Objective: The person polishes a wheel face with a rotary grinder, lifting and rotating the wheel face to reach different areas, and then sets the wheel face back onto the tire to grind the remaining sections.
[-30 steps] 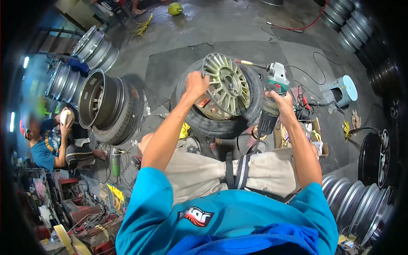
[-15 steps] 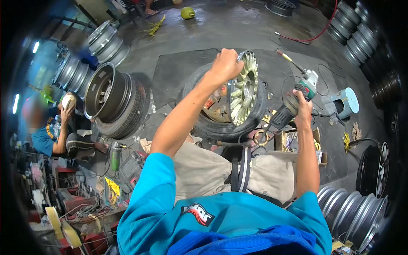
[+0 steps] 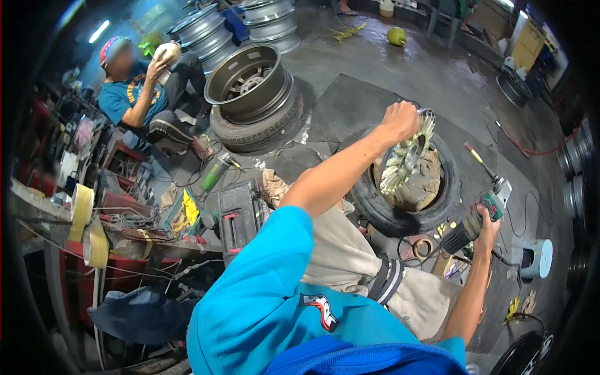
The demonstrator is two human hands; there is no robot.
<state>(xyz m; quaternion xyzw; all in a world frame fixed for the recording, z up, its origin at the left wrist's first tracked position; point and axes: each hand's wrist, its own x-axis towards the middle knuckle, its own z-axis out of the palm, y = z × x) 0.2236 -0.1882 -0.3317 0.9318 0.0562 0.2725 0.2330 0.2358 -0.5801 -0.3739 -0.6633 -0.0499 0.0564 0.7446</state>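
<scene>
My left hand point(image 3: 400, 122) is closed on the top edge of a silver multi-spoke wheel face point(image 3: 403, 164), holding it tilted up on its edge. The wheel face stands inside a black tyre point(image 3: 381, 215) lying flat on the floor, over crumpled brown paper point(image 3: 425, 182). My right hand point(image 3: 487, 226) is wrapped around the body of a green and black power grinder point(image 3: 465, 233). From the grinder's silver head a long thin shaft with a pale and red tip points up and left, apart from the wheel face.
At the left a seated person point(image 3: 134, 94) lifts a pale round object. Near them a wheel rim point(image 3: 247, 84) rests on another tyre. A black toolbox point(image 3: 239, 212) and green grinder point(image 3: 215, 173) lie by my left arm. A light-blue stool point(image 3: 536, 258) stands right.
My view has turned left, so the scene sits further right. The wheel face now leans at a different angle, showing the brown paper beside it. Both hands keep their holds.
</scene>
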